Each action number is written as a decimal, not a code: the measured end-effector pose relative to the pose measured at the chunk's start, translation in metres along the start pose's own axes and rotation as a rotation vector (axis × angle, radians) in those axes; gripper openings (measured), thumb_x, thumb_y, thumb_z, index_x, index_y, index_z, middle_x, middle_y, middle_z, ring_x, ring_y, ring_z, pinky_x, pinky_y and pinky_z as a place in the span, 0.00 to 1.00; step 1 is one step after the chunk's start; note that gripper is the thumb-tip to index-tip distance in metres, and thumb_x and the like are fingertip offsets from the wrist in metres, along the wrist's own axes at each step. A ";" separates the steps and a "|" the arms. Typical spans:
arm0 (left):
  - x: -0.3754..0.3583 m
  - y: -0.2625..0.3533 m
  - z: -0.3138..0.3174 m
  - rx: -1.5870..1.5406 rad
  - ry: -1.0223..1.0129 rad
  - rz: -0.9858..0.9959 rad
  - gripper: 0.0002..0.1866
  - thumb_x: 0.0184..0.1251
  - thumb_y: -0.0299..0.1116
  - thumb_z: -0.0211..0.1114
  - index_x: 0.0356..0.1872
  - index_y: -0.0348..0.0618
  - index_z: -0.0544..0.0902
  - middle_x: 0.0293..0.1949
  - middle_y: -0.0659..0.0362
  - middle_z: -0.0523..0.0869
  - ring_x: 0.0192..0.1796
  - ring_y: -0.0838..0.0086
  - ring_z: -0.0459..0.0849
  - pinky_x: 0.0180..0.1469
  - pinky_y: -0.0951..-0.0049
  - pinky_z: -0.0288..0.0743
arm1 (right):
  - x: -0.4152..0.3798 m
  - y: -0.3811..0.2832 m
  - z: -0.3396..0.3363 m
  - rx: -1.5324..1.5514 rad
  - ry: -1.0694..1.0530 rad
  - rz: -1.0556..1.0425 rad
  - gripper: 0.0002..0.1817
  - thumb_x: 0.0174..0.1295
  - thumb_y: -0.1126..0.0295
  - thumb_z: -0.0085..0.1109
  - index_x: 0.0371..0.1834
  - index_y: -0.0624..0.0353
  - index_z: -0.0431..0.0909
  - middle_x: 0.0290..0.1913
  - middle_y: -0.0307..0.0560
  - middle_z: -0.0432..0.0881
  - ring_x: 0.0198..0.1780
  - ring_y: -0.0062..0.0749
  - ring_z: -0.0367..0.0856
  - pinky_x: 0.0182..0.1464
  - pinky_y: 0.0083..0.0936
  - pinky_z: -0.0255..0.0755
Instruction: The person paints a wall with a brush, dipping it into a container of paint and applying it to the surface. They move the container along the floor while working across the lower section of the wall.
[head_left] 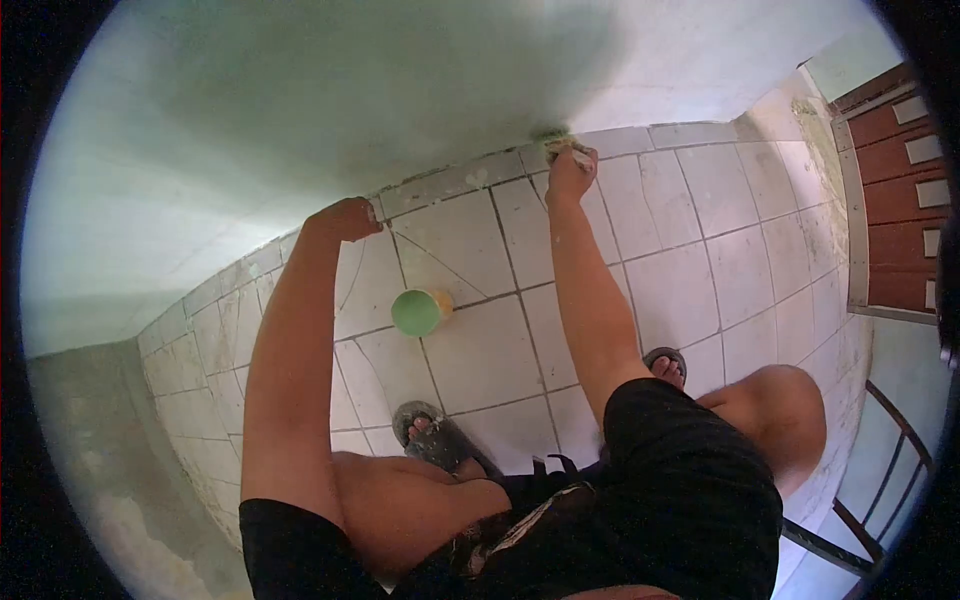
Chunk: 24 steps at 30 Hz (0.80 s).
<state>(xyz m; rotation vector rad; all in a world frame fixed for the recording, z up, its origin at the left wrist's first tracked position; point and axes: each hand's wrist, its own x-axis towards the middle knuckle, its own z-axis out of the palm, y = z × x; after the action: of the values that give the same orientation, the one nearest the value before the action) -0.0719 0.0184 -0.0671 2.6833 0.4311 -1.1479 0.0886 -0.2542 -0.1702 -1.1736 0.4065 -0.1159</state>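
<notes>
My right hand (572,172) is closed on what looks like a small paintbrush (565,147), its yellowish end pressed at the foot of the pale green wall (420,80). A darker green patch shows on the wall right at that end. Off to the left, my left hand (348,218) is curled near the bottom edge of the wall; its fingers are mostly hidden, so I cannot make out what they hold, if anything. On the floor between my arms stands a yellowish cup (443,306) with light green inside, touched by neither hand.
White floor tiles (455,245) with dark joints and some cracks run along the wall. My sandalled feet (425,430) are planted below the cup. A reddish-brown slatted panel (895,190) stands at the right, with a dark metal frame (890,480) below it.
</notes>
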 end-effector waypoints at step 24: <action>-0.009 -0.003 -0.008 0.139 0.041 0.090 0.25 0.55 0.52 0.57 0.45 0.41 0.77 0.49 0.51 0.78 0.53 0.59 0.75 0.56 0.63 0.68 | 0.008 0.054 -0.051 0.215 -0.184 0.007 0.12 0.59 0.77 0.46 0.46 0.58 0.63 0.45 0.50 0.72 0.43 0.38 0.77 0.41 0.30 0.77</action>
<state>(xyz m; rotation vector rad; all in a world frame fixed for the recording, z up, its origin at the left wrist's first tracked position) -0.0733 0.0215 -0.0548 2.8171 0.2425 -1.1383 0.0708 -0.2801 -0.2384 -0.9611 0.2298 -0.0437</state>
